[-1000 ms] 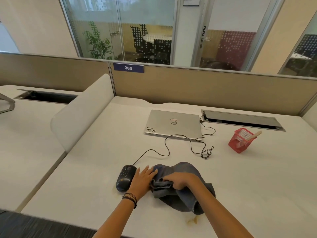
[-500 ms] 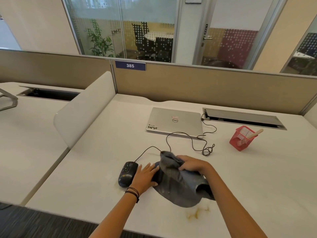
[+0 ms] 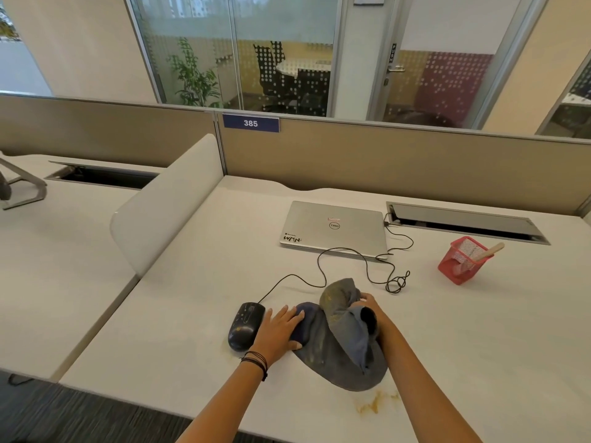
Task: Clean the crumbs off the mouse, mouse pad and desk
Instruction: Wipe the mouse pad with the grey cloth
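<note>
The left hand (image 3: pixel 278 327) lies flat with straight fingers, pressing on the left edge of the dark round mouse pad (image 3: pixel 345 375), which sits on the white desk (image 3: pixel 192 314) near its front edge. The black mouse (image 3: pixel 245 326) sits just beside this hand on its left, with its cable (image 3: pixel 319 266) running back towards the closed laptop (image 3: pixel 332 228). The right hand (image 3: pixel 367 303) is curled round a bunched grey cloth (image 3: pixel 351 330) at the far side of the pad. A speckled fold rises in front of its fingers, and I cannot tell whether that fold is cloth or pad. A yellowish stain (image 3: pixel 372 406) marks the desk just in front of the pad. A red mesh holder (image 3: pixel 460 260) stands well apart to the right.
</note>
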The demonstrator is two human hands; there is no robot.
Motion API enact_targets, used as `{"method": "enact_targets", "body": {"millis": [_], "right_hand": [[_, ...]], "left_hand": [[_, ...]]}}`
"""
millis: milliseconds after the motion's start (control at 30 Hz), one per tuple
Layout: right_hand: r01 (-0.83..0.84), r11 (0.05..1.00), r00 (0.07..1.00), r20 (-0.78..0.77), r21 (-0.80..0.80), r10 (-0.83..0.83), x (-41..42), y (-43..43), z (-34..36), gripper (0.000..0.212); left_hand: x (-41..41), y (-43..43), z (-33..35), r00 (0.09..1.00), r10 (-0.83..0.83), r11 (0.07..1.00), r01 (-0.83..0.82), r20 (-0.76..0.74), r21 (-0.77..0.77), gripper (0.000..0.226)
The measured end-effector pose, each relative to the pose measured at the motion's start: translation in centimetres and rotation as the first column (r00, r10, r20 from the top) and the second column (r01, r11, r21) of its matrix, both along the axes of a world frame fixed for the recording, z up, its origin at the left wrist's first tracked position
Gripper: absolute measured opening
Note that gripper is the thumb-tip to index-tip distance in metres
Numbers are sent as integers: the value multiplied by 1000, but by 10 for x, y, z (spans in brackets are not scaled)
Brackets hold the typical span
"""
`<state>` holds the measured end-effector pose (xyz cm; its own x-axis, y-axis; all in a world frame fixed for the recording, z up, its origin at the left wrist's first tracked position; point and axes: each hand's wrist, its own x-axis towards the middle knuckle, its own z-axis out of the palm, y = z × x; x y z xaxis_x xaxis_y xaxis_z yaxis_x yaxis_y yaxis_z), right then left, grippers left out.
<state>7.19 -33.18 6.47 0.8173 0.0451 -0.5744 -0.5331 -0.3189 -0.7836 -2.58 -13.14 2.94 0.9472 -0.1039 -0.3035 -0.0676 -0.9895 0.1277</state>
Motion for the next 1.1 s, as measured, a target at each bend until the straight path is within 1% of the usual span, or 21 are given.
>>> {"method": "enact_targets", "body": {"millis": [33,67,167,233,300,400,500,567,667,700,733,767,800,867,933,1000,1100], "right_hand": [[31,999,999,36,-36,-29,-2,1,0,41],[29,995,994,112,-96,-18,-3,0,-3,37],[14,952,948,306,-307,85,-14,3,-7,28],[1,918,907,386,-397,166,-23,8,-8,27],[-23,870,869,421,-493,261,-26,13,-7,28],[-122,737,817,354,-665,455,-28,18,-9,28],[-200,599,764,260,-775,591,-30,19,-6,28],[-266,535,736,190,-802,650,-31,20,-6,41],[-326,401,694,72,-856,716,-38,24,-10,70],[-318,364,683,55,-875,729,-40,26,-12,75],[-304,341,675,51,-890,736,-42,26,-13,75],[-290,336,674,58,-896,737,-42,27,-14,72],[-277,353,678,78,-894,730,-42,27,-14,66],[-263,419,704,124,-869,700,-40,30,-11,50],[-274,493,743,144,-826,653,-41,37,-7,39],[-292,556,778,145,-778,611,-49,48,-5,34],[-304,604,783,168,-737,599,-70,62,-13,36]], "left_hand": [[0,0,0,1000,-2,1000,2,1,5,69],[0,0,0,1000,-3,1000,3,0,9,69],[0,0,1,1000,-4,1000,4,-6,14,69],[0,0,2,1000,-4,1000,4,-8,9,69],[0,0,3,1000,-4,1000,4,-9,2,69],[0,-1,3,1000,-3,1000,3,-13,1,69],[0,-1,3,1000,1,1000,-2,-12,-6,69],[0,-1,3,1000,9,1000,-9,-17,-22,69],[0,-1,3,1000,14,999,-15,-16,-31,69],[0,0,3,1000,14,999,-15,-15,-31,69],[0,0,4,1000,14,999,-15,-16,-33,69],[0,0,4,1000,14,999,-14,-17,-34,69],[0,0,4,1000,13,999,-13,-19,-36,69],[0,0,3,1000,12,999,-13,-14,-38,69],[0,1,3,1000,10,999,-10,0,-36,69],[0,1,3,1000,2,1000,-1,13,-31,69],[0,2,2,1000,-3,1000,4,19,-28,70]]}}
